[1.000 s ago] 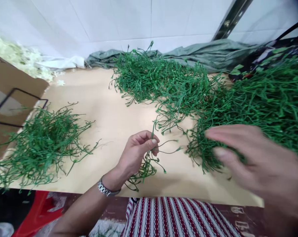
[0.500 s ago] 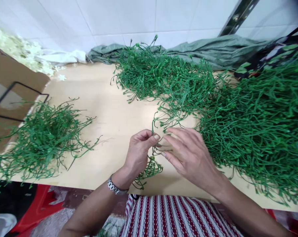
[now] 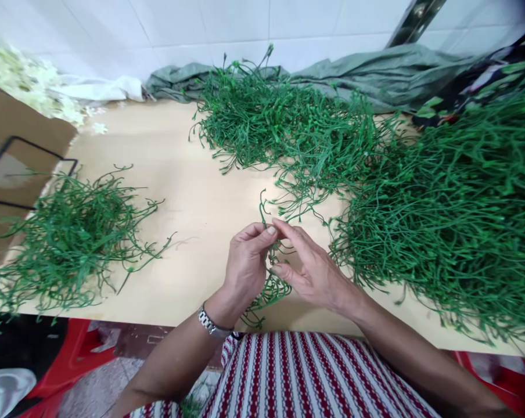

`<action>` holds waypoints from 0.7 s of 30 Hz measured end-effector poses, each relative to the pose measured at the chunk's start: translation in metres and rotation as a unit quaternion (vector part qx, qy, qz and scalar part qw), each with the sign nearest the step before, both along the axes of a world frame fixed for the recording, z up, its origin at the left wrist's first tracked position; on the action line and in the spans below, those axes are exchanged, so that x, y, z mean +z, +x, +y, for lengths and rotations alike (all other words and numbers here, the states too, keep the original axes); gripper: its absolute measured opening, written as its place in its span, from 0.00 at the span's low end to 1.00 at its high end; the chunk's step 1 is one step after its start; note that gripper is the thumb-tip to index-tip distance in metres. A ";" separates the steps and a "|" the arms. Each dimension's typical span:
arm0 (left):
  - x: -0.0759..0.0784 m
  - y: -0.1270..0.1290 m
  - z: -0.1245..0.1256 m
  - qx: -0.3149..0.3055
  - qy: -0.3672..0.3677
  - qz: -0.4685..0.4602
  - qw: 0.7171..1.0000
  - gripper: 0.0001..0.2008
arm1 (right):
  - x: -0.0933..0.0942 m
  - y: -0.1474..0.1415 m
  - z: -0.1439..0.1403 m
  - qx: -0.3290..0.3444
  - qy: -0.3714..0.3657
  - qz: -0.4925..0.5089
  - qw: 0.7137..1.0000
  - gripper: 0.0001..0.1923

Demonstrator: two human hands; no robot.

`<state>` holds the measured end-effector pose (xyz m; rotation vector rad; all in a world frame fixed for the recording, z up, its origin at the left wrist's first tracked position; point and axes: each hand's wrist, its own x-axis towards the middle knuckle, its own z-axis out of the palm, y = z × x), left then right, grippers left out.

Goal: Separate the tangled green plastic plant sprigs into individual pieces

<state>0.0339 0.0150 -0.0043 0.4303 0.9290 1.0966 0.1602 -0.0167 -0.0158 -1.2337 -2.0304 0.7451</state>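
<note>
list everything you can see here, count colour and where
stem bundle: one, green, pinched between both hands at the table's near edge
small stem pile: one, green, left on the table
large stem heap: one, green, spread from back centre to the right
table: one, pale wood
cloth: one, grey-green, along the white tiled wall
flower pieces: many, cream, back left
cardboard: one, brown, far left
striped fabric: red and white, below the table edge
wristwatch: one, silver, left wrist
left hand: gripping stems
right hand: gripping stems

Pale wooden table (image 3: 193, 203) under green stem heaps (image 3: 441, 203), grey cloth (image 3: 367, 72).
</note>
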 end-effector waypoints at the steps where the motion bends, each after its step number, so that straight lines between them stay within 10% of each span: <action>1: -0.001 0.000 0.000 0.003 -0.011 -0.017 1.000 0.05 | -0.002 0.000 0.000 0.003 -0.001 0.009 1.000 0.33; 9: -0.002 0.003 -0.003 0.033 -0.003 -0.086 0.996 0.02 | -0.014 -0.003 0.002 -0.045 0.106 0.013 0.993 0.24; 21: 0.000 0.001 -0.001 -0.017 -0.004 -0.033 0.999 0.03 | -0.010 -0.004 0.007 0.007 0.078 0.067 0.995 0.15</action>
